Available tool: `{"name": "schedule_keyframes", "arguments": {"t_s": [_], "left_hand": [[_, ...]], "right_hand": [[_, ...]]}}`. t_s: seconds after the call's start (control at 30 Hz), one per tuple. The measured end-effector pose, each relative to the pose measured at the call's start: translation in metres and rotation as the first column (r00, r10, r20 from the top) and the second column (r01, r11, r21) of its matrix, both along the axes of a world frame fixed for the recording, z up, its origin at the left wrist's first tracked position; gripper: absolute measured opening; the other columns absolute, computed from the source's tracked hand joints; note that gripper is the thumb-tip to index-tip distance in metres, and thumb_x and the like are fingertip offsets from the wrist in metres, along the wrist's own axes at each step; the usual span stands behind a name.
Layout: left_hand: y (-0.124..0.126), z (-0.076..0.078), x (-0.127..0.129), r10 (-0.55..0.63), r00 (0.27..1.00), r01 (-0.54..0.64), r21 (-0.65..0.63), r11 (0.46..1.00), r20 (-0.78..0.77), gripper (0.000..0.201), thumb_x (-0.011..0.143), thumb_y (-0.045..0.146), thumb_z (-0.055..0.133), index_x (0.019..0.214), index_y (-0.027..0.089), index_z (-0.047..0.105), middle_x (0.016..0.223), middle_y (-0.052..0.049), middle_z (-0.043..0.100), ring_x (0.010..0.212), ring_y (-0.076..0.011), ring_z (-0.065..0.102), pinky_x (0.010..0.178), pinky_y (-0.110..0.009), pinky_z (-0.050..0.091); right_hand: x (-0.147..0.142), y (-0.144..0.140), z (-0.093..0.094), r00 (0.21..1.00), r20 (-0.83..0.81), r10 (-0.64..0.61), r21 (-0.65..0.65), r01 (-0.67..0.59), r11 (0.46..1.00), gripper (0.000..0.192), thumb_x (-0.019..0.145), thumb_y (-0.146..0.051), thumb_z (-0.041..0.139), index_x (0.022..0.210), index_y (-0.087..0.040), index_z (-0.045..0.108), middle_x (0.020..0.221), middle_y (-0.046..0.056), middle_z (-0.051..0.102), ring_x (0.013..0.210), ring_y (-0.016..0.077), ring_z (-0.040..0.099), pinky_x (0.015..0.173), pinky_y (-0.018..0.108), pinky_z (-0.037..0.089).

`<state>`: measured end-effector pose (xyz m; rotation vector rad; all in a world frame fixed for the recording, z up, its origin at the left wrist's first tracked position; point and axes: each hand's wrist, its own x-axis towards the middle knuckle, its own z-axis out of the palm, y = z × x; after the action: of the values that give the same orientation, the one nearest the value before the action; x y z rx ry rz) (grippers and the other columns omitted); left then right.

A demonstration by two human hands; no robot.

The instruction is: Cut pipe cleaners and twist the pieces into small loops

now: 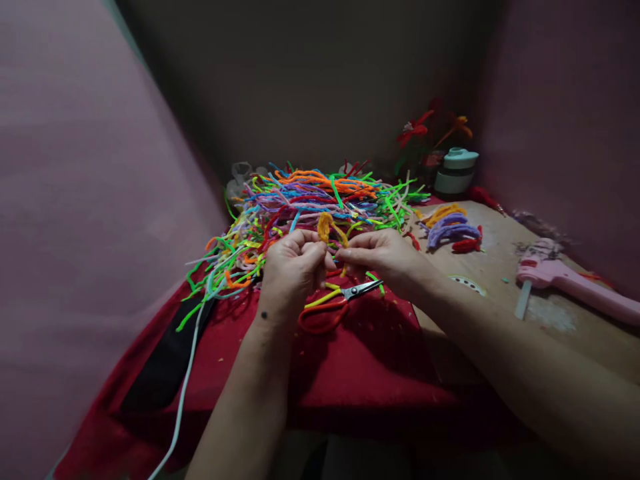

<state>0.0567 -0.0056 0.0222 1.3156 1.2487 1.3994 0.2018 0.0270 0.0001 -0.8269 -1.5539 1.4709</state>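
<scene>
Between the fingertips of both hands is a yellow-orange pipe cleaner (325,227), bent into a small loop at its upper end. My left hand (299,261) pinches it just under the loop. Closed on its trailing length is my right hand (373,252), a little to the right. Below the hands lies a pair of scissors (325,315) with red and yellow handles, blades pointing right. A big heap of many-coloured pipe cleaners (320,193) spreads right behind the hands.
A red cloth (360,373) covers the table. On a brown board (493,233) at right lie bent purple pipe cleaners (450,230) and a pink glue gun (565,277). Behind stand a teal-lidded jar (456,172) and a red pipe-cleaner flower (415,129). A white cable (193,353) runs along the left.
</scene>
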Motion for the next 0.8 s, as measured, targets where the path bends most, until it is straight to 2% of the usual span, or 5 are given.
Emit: {"name": "schedule_keyframes", "arguments": {"t_s": [0.13, 0.23, 0.57, 0.7, 0.8], "left_hand": [[-0.001, -0.001, 0.002, 0.017, 0.999, -0.016, 0.022, 1.000, -0.042, 0.007, 0.068, 0.016, 0.055, 0.070, 0.017, 0.048, 0.046, 0.005, 0.058, 0.026, -0.0047, 0.037, 0.028, -0.015, 0.026], [-0.001, -0.004, 0.004, -0.014, 0.996, 0.016, 0.029, 0.999, -0.082, 0.008, 0.069, 0.017, 0.054, 0.072, 0.018, 0.048, 0.045, 0.007, 0.056, 0.026, -0.0050, 0.037, 0.029, -0.015, 0.028], [-0.002, -0.008, 0.011, 0.019, 0.978, -0.006, 0.063, 0.998, -0.206, 0.008, 0.070, 0.016, 0.051, 0.074, 0.020, 0.045, 0.044, 0.009, 0.052, 0.027, -0.0052, 0.039, 0.030, -0.015, 0.031], [-0.003, -0.010, 0.013, 0.065, 0.961, -0.038, 0.101, 0.994, -0.270, 0.006, 0.072, 0.018, 0.051, 0.076, 0.020, 0.046, 0.045, 0.009, 0.052, 0.029, -0.0059, 0.041, 0.032, -0.016, 0.033], [-0.003, -0.012, 0.012, 0.084, 0.945, -0.044, 0.131, 0.990, -0.316, 0.006, 0.073, 0.019, 0.051, 0.077, 0.020, 0.047, 0.047, 0.008, 0.054, 0.031, -0.0065, 0.042, 0.033, -0.016, 0.034]], "right_hand": [[-0.001, 0.002, -0.001, 0.933, -0.357, -0.053, -0.045, 0.040, 0.998, 0.020, 0.068, -0.032, 0.070, 0.069, -0.014, 0.061, 0.066, 0.001, 0.065, 0.052, 0.0089, 0.055, 0.053, 0.023, 0.043], [-0.002, 0.001, 0.000, 0.887, -0.448, -0.111, -0.034, 0.108, 0.994, 0.019, 0.066, -0.027, 0.073, 0.069, -0.015, 0.059, 0.063, 0.000, 0.065, 0.053, 0.0091, 0.056, 0.055, 0.024, 0.045], [-0.006, -0.006, -0.002, 0.935, -0.278, -0.219, 0.171, 0.273, 0.947, 0.015, 0.073, -0.028, 0.066, 0.070, -0.016, 0.058, 0.063, -0.001, 0.060, 0.056, 0.0093, 0.053, 0.055, 0.023, 0.044], [-0.006, -0.009, -0.007, 0.920, -0.171, -0.352, 0.394, 0.391, 0.832, 0.009, 0.076, -0.025, 0.062, 0.075, -0.016, 0.060, 0.068, 0.000, 0.058, 0.062, 0.0105, 0.051, 0.058, 0.024, 0.041], [-0.007, -0.013, -0.007, 0.887, -0.129, -0.444, 0.507, 0.444, 0.739, 0.009, 0.078, -0.023, 0.059, 0.073, -0.015, 0.060, 0.062, -0.002, 0.054, 0.057, 0.0089, 0.046, 0.055, 0.022, 0.038]]}}
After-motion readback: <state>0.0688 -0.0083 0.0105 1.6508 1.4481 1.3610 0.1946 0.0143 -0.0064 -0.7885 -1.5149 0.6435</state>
